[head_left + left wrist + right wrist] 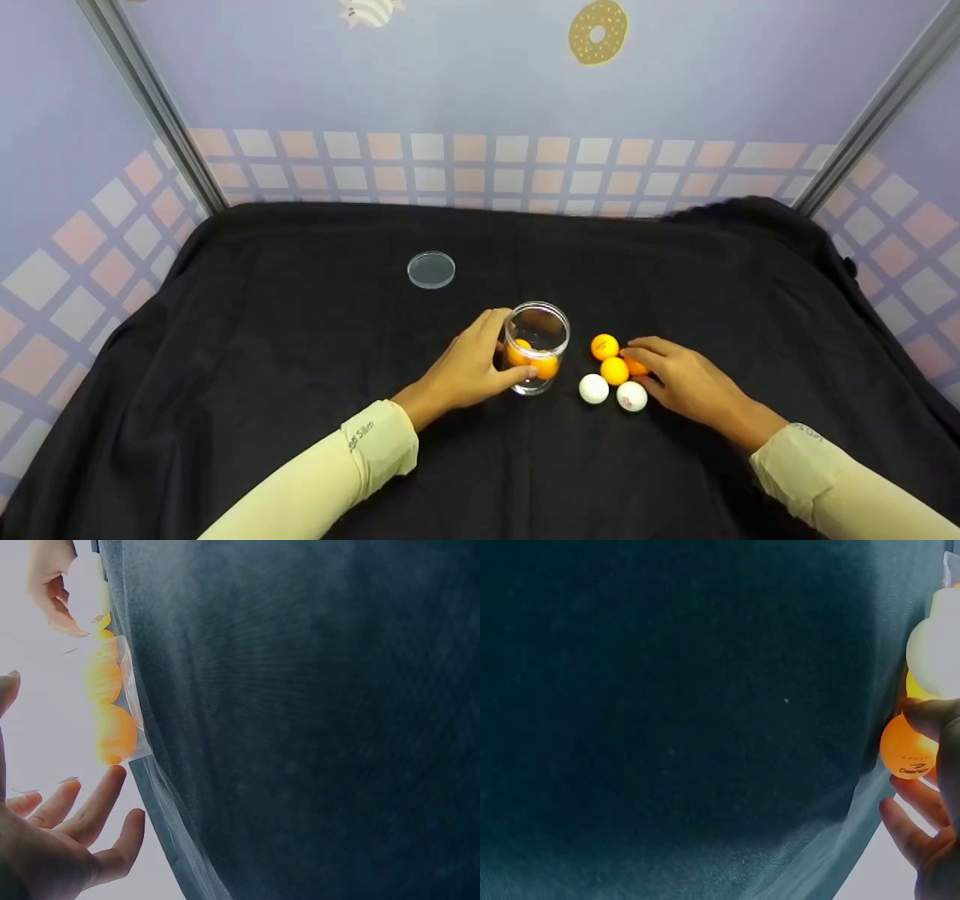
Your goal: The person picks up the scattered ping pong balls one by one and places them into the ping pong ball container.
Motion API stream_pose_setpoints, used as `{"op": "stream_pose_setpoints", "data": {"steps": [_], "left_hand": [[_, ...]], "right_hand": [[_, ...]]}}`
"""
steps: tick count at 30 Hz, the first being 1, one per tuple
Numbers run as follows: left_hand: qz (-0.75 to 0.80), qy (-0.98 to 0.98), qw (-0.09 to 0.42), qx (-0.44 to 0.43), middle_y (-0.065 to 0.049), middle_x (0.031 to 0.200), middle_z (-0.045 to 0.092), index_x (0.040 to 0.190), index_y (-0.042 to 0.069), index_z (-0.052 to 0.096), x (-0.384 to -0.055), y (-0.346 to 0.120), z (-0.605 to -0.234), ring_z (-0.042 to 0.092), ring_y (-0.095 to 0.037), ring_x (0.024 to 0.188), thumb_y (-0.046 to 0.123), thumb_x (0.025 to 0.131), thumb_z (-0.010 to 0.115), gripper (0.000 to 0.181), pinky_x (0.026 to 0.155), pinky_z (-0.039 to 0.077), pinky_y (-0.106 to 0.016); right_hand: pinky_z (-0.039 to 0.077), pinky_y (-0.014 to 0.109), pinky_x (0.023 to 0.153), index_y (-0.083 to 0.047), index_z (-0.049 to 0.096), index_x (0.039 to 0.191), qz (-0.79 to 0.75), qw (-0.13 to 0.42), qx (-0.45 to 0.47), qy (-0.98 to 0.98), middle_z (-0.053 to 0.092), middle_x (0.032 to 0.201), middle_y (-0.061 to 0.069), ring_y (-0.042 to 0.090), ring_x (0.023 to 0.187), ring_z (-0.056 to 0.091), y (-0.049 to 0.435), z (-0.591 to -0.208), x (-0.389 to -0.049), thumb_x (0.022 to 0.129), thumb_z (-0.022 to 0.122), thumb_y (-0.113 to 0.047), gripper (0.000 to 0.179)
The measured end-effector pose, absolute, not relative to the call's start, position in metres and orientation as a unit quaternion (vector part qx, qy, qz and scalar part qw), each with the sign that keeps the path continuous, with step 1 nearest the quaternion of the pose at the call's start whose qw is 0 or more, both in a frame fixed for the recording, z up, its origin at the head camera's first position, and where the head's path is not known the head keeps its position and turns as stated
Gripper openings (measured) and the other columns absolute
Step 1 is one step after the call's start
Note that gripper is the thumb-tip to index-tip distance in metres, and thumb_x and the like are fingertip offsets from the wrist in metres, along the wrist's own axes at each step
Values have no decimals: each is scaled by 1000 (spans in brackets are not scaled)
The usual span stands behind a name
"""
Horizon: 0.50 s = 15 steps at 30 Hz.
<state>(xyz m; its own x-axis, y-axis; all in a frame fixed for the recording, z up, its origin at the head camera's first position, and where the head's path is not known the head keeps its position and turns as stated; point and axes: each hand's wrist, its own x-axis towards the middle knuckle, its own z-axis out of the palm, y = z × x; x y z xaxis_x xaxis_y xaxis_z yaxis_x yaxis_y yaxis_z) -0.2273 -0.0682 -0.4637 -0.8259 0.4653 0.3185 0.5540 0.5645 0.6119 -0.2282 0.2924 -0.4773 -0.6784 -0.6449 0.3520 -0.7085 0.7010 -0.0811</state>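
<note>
My left hand point(471, 364) holds a clear round jar point(538, 337), its thumb lying across the near side. Inside the open-topped jar are orange ping-pong balls point(544, 366), at least two. To the jar's right, my right hand point(686, 379) pinches an orange ping-pong ball point(907, 746) between thumb and fingers, partly hidden by the fingers in the head view. Beside it sit two more orange balls point(604, 346) and two white balls, one nearer the jar point(594, 389) and one by the right thumb point(631, 396).
A clear round lid point(431, 270) lies farther back, left of the jar. Black cloth point(300, 315) covers the table and has folds along its edges. Behind it rises a lilac wall point(480, 82) with a checked band, and metal posts point(161, 97) stand at the corners.
</note>
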Motion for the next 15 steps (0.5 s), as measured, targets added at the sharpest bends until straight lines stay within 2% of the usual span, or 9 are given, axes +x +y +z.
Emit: {"op": "stream_pose_setpoints", "data": {"steps": [6,15], "left_hand": [[-361,-886,61,-286,-4,131,55,142,13,46,-228,-67,-464,62,-15,108,51,85,79,77,93,55,-24],[-367,-881,66,-291,-5,130,56,141,12,47,-227,-68,-464,61,-15,110,48,85,80,75,93,56,-26]], "right_hand": [[61,44,87,-8,72,123,106,156,372,-909,69,124,12,28,109,70,293,-478,-228,81,83,-4,44],[61,42,86,-9,72,121,114,181,368,-905,69,122,11,28,105,71,293,-469,-232,84,83,-11,39]]}}
